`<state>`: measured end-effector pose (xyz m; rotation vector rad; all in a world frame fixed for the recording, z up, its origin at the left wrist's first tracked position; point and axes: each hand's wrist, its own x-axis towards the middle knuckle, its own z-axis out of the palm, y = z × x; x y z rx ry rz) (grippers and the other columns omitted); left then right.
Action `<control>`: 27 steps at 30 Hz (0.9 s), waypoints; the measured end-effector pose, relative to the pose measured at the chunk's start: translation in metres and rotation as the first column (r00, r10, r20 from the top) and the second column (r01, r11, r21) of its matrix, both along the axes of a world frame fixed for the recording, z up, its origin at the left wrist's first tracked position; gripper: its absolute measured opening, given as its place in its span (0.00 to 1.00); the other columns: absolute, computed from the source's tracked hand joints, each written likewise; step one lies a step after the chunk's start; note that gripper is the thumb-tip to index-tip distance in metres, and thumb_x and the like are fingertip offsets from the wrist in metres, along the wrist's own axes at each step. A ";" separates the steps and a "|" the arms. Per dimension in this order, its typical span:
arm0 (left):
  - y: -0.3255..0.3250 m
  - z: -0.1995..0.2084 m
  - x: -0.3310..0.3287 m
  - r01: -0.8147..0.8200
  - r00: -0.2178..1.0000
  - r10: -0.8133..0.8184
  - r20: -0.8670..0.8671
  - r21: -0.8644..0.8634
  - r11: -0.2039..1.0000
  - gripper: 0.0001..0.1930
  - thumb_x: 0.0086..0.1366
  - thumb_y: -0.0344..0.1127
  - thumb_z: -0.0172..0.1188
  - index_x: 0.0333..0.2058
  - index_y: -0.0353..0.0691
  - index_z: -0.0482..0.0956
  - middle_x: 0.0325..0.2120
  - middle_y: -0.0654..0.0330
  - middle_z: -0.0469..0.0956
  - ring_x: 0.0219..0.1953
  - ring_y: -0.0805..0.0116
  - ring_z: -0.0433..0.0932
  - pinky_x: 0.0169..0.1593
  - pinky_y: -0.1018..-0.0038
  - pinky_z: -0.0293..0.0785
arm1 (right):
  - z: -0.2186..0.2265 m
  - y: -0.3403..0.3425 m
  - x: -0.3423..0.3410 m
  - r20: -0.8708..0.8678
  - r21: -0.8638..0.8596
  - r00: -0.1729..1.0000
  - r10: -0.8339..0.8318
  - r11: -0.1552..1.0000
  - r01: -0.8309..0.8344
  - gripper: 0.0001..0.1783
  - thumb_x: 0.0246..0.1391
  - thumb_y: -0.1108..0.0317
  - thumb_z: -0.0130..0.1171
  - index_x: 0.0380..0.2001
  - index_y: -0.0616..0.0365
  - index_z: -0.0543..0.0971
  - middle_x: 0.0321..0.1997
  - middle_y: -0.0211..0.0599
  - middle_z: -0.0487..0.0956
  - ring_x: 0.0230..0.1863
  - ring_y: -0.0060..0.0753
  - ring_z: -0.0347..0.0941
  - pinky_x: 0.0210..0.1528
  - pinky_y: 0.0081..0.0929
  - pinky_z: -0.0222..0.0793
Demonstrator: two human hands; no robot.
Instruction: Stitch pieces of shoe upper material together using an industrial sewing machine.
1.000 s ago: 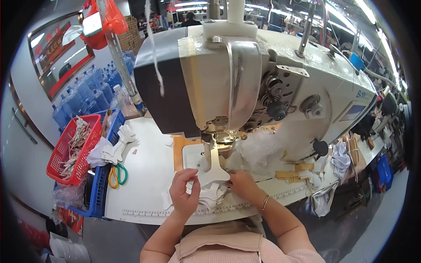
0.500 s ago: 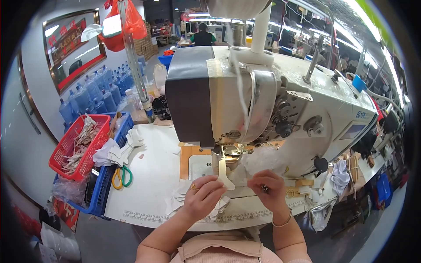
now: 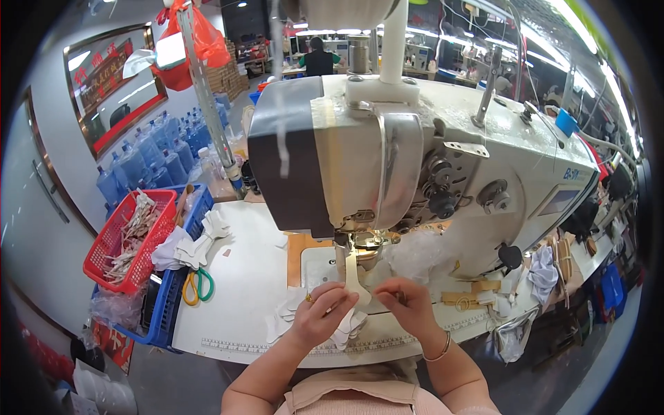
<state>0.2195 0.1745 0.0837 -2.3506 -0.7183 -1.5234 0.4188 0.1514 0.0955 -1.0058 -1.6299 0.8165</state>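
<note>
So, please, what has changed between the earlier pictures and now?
The left hand moved right and now holds the lower end of the white piece. The right hand moved off it to the right, then back left, close to it; contact is unclear. Scissors and red basket stayed put.

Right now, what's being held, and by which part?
Your left hand holds a cream piece by its near end; whether your right hand grips anything is unclear.
</note>
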 end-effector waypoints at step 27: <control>0.001 -0.004 0.002 -0.009 0.997 0.013 -0.079 0.050 0.999 0.17 0.42 0.26 0.63 0.35 0.43 0.83 0.36 0.64 0.73 0.40 0.66 0.74 0.38 0.76 0.75 | -0.014 0.005 0.003 -0.519 -0.419 0.835 0.181 0.798 -0.433 0.11 0.60 0.66 0.51 0.35 0.62 0.78 0.32 0.39 0.80 0.20 0.15 0.61 0.22 0.14 0.57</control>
